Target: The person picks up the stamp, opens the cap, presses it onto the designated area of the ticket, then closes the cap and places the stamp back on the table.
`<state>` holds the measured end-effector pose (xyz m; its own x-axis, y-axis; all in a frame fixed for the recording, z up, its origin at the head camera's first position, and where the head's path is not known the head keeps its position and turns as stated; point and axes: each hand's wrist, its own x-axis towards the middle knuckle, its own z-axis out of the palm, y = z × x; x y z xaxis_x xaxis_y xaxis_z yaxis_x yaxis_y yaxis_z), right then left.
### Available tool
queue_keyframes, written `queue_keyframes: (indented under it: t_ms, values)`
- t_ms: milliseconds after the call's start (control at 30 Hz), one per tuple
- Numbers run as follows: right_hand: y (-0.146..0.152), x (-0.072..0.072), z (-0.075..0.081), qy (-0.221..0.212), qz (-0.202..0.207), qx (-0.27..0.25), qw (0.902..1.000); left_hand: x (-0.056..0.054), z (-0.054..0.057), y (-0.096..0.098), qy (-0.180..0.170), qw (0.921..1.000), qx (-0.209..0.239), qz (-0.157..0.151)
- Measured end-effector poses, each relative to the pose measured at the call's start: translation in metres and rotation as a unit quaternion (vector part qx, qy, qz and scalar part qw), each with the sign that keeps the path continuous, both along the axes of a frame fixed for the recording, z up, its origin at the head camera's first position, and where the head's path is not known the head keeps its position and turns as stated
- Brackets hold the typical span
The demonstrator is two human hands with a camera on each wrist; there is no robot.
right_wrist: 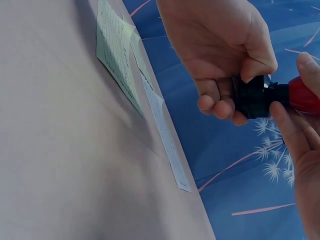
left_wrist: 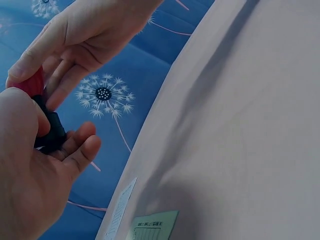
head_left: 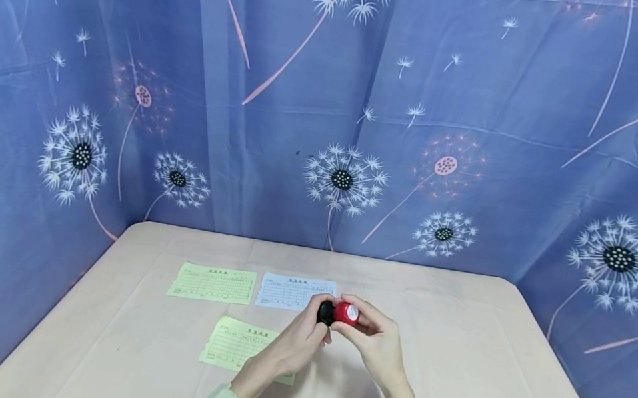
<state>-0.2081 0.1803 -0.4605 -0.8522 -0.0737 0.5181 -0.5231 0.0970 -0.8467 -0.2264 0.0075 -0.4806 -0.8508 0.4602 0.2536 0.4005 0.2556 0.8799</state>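
A person's two hands meet above a table [head_left: 460, 325], joined at one small black-and-red object [head_left: 337, 313]. The left hand [head_left: 296, 338] curls its fingers around the black part [right_wrist: 251, 102], thumb pressed on it; the right hand [head_left: 377, 341] pinches the red knob [head_left: 343, 314] between thumb and fingertips. The head view alone shows the round white label [head_left: 352, 311] on the knob, between the tips of the right thumb and fingers. The right wrist view reveals what the head view hides: a narrow black neck [right_wrist: 278, 93] linking the knob to the wider black part, with a right fingertip close by it. The left wrist view shows the left hand's outer fingers loosely bent past the black part; whether all of them touch it, one cannot tell.

Three printed slips lie on the table. In the head view, a blue slip [head_left: 293, 292] shows just beyond the left fingers, and the far green slip [head_left: 212, 284] lies beyond them and farther left. The near green slip [head_left: 236, 343] lies left of the left fingers and closer to the person, partly covered by the left hand and wrist. Past all the fingers hangs a blue curtain [head_left: 274, 173] patterned with dandelions.
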Motion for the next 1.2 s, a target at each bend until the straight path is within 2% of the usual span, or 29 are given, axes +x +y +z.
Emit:
queue_keyframes:
  t_ms: [167, 400, 633, 1033, 1200]
  values:
    - [0.003, 0.001, 0.004, -0.021, -0.030, 0.000, 0.9993, 0.000, 0.001, -0.001, -0.005, 0.9996, -0.024, -0.012]
    - [0.005, 0.000, 0.007, -0.032, -0.045, 0.014, 0.9984, 0.000, 0.003, -0.006, -0.017, 0.9992, -0.009, -0.036]
    - [0.009, -0.002, 0.003, -0.023, -0.024, 0.001, 0.9994, 0.004, 0.005, -0.008, -0.033, 0.9988, -0.027, -0.025]
    - [0.013, -0.004, 0.000, -0.009, 0.006, -0.024, 0.9996, -0.001, 0.007, -0.010, -0.021, 0.9980, -0.054, -0.022]
    - [0.013, -0.005, -0.002, 0.000, 0.006, -0.022, 0.9998, -0.001, 0.008, -0.010, -0.012, 0.9980, -0.061, -0.015]
